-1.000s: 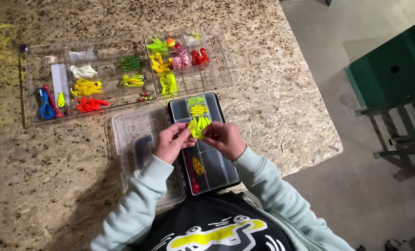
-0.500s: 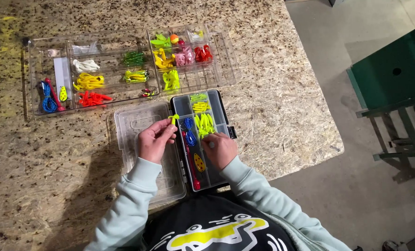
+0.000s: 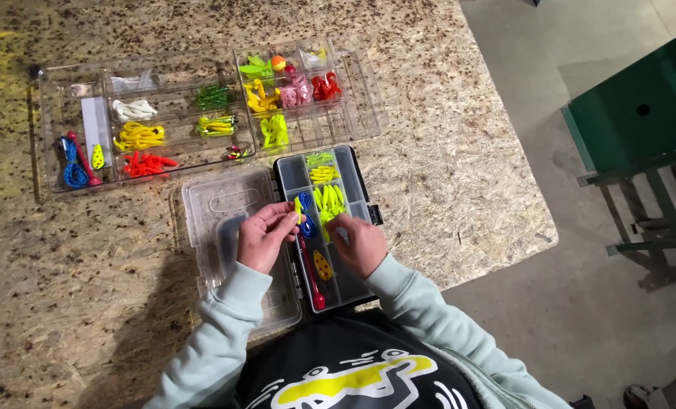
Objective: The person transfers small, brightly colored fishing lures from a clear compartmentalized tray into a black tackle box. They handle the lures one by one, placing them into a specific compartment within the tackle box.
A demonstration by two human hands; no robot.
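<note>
While sorting: keep to one lure at a time.
Left hand: fingers pinched on yellow lure, at tackle box left edge.
Right hand: over box middle, grip unclear.

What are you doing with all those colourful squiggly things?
A person is sorting soft fishing lures at a speckled worktable. Both hands are over a small open tackle box: the left hand pinches a yellow-green lure, and the right hand rests on the box's compartments. Two bigger clear trays of lures, sorted by colour, sit farther back.
</note>
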